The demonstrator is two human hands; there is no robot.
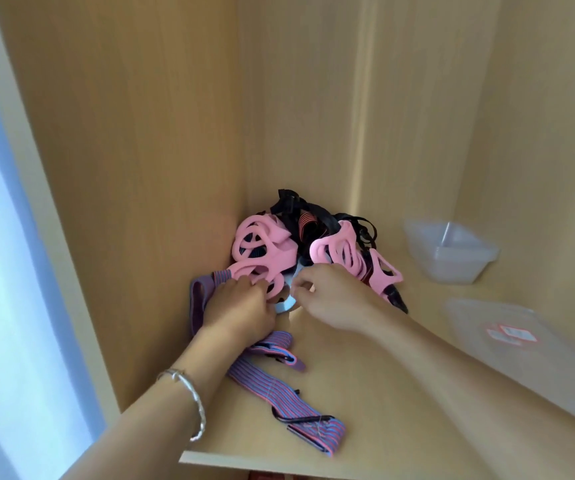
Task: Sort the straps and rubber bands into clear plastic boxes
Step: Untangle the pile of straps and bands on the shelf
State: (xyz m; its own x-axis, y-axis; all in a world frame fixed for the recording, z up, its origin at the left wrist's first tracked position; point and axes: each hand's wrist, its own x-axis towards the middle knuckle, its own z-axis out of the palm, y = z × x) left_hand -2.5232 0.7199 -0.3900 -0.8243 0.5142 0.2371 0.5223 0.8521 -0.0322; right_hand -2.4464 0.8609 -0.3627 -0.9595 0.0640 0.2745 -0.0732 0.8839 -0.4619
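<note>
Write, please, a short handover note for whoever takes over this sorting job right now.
Hands: the left grip has its fingers curled into a pink rubber band. The right grip seems to pinch the light blue band between the two hands.
Things: pink bands and black straps are piled in the back corner of the shelf. A striped strap lies in front. The clear plastic box stands at the right, with its lid lying flat nearer the front.
Done: nothing shows in the box.
Left: sort the whole pile.
</note>
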